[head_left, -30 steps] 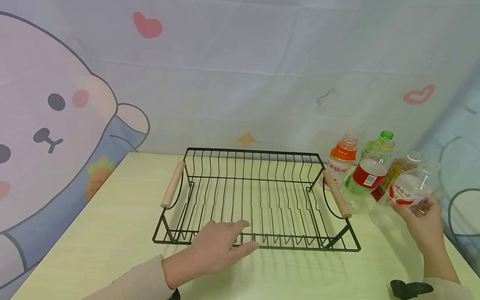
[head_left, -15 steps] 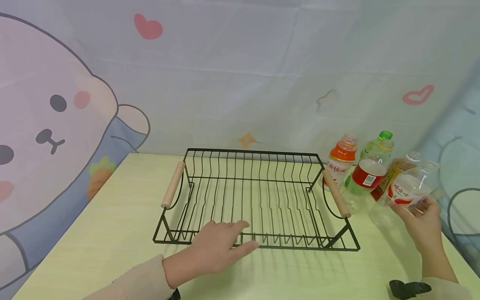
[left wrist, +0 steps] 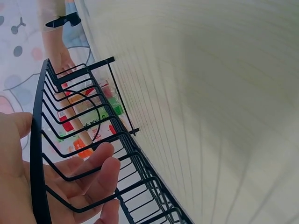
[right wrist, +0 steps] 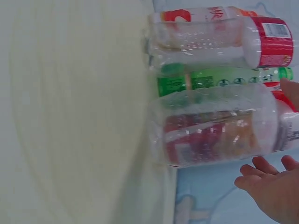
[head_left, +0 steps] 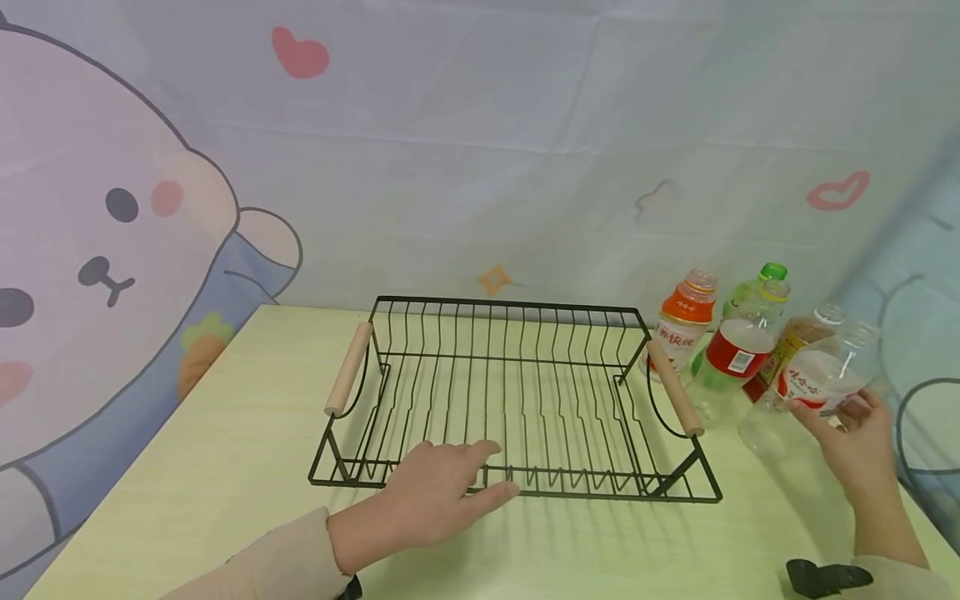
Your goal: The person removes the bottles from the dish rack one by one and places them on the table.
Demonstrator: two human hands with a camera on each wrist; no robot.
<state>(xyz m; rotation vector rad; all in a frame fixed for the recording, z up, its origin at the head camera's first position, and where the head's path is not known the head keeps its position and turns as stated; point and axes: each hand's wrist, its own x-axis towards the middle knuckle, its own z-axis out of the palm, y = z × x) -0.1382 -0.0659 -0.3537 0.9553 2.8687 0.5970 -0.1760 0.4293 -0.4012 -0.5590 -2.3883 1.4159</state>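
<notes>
My left hand (head_left: 431, 496) lies over the front edge of a black wire dish rack (head_left: 600, 497), palm down with fingers relaxed. In the left wrist view, its fingers (left wrist: 100, 172) show beyond the rack's wires. At the right, my right hand (head_left: 862, 446) is at a large clear plastic bottle (head_left: 806, 379) with a white and red label, which stands upright and capless. The thumb is right at the label. In the right wrist view, the fingers (right wrist: 261, 175) are spread apart from the bottle's side, gripping nothing.
Behind that bottle stand several others: one with an orange neck (head_left: 686, 308), a clear one with a red label (head_left: 738, 350), a green one (head_left: 772, 271) and an amber one (head_left: 798, 333). The rack has wooden handles (head_left: 348, 367) at both ends. A printed cloth (head_left: 480, 167) hangs behind the table.
My right hand has shifted slightly right, its fingers loosening from the clear bottle, which stays in place. The left hand and the rack have not moved.
</notes>
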